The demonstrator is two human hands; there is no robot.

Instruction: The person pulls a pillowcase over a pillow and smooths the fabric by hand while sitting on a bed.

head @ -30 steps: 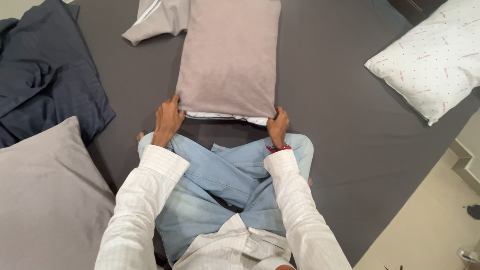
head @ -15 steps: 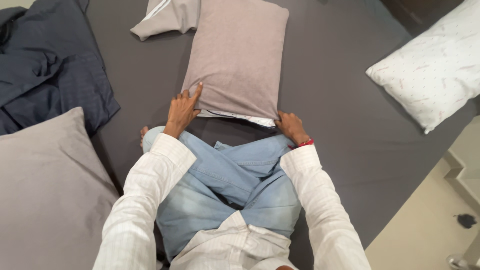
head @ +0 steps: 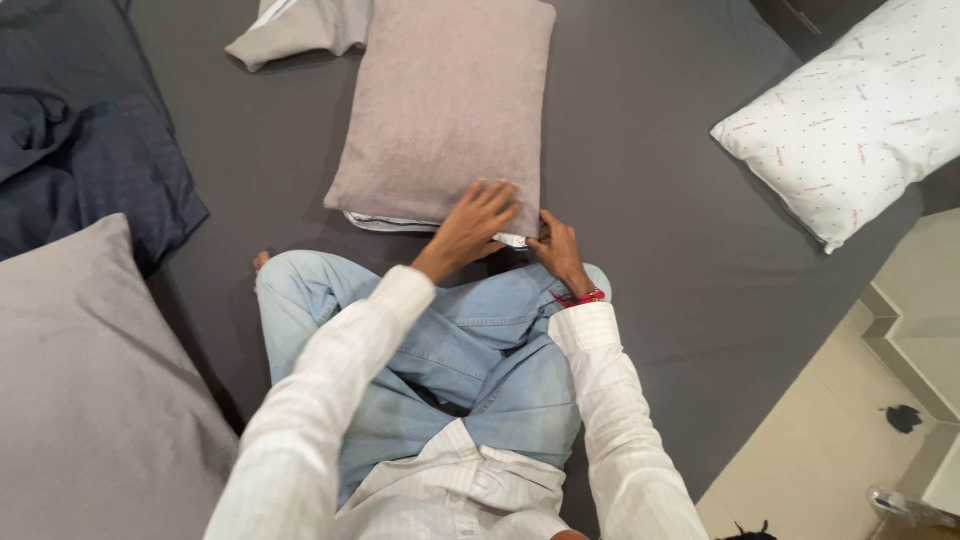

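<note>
Taupe pillow (head: 445, 110), both hands at its near-right corner: left (head: 475, 225) spread flat, right (head: 555, 250) pinching.

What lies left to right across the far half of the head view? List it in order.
Crumpled dark navy blanket → folded grey cloth with white stripes → mauve-grey rectangular pillow in its case → white pillow with small red print.

— What carries it all?

— We see a bed (head: 650, 170) under a dark grey sheet.

— And what lies on it?

— A taupe pillow (head: 445, 100) in the middle, a grey cloth (head: 290, 30) by its far corner, a navy blanket (head: 80, 130) far left, a grey cushion (head: 90, 380) near left, a white dotted pillow (head: 850, 110) right.
</note>
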